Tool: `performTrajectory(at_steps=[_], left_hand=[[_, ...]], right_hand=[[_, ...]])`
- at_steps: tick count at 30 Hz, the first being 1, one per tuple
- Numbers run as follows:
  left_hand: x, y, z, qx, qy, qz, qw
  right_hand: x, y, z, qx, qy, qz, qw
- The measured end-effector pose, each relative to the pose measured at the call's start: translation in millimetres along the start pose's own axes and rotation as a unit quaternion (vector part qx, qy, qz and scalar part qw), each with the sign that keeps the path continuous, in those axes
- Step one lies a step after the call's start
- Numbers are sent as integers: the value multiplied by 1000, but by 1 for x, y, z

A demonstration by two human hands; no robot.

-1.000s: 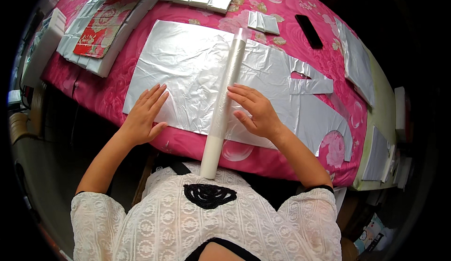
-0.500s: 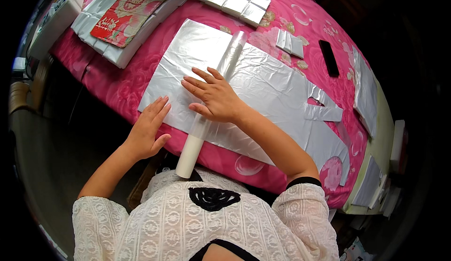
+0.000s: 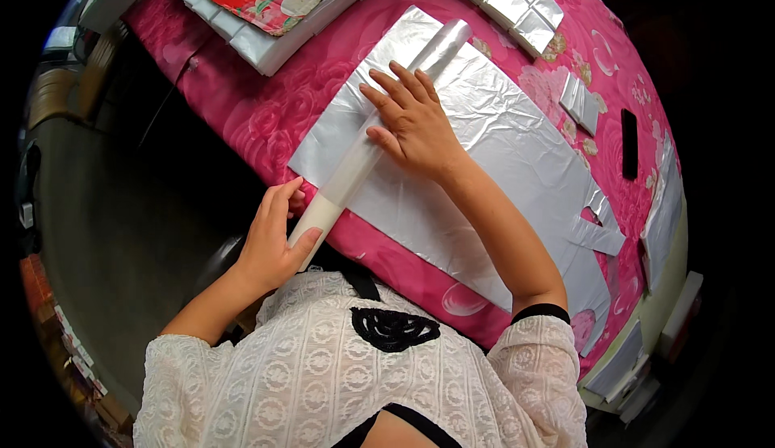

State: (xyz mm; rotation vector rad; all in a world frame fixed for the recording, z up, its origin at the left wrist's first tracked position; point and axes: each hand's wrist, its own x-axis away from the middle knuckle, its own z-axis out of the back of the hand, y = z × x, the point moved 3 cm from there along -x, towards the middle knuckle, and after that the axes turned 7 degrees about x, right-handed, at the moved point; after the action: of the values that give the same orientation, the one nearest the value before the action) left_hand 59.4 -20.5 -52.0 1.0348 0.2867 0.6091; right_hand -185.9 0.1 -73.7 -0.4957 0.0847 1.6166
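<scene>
A long roll (image 3: 349, 175) with a white core end and clear plastic film wound on it lies slantwise across a stack of silvery plastic bags (image 3: 476, 153). My right hand (image 3: 416, 125) rests over the roll's upper half, fingers spread and palm down. At the near end, which juts past the table edge, is my left hand (image 3: 270, 238). Its thumb lies against the white core, and its fingers are apart and loosely bent on the left side. The handle cut-outs of the bags (image 3: 596, 226) point to the right.
A pink floral cloth (image 3: 258, 117) covers the table. Packed silvery bundles (image 3: 504, 4) and a red printed sheet (image 3: 270, 0) lie at the far side. Small folded packets (image 3: 580, 102), a black phone-like slab (image 3: 629, 143) and another silvery sheet (image 3: 660, 206) are to the right.
The view has turned, so the table sits further right. My left hand has come down to the core end of the roll. The right hand stays spread over the roll.
</scene>
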Motion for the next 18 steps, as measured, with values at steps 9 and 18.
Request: performTrajectory(at_steps=[9, 18], left_hand=[[-8, -18, 4, 248, -38, 178, 951], [-6, 12, -20, 621, -272, 283, 679]], right_hand=[[-43, -21, -29, -105, 142, -241, 954], [-7, -21, 6, -710, 202, -402, 542]])
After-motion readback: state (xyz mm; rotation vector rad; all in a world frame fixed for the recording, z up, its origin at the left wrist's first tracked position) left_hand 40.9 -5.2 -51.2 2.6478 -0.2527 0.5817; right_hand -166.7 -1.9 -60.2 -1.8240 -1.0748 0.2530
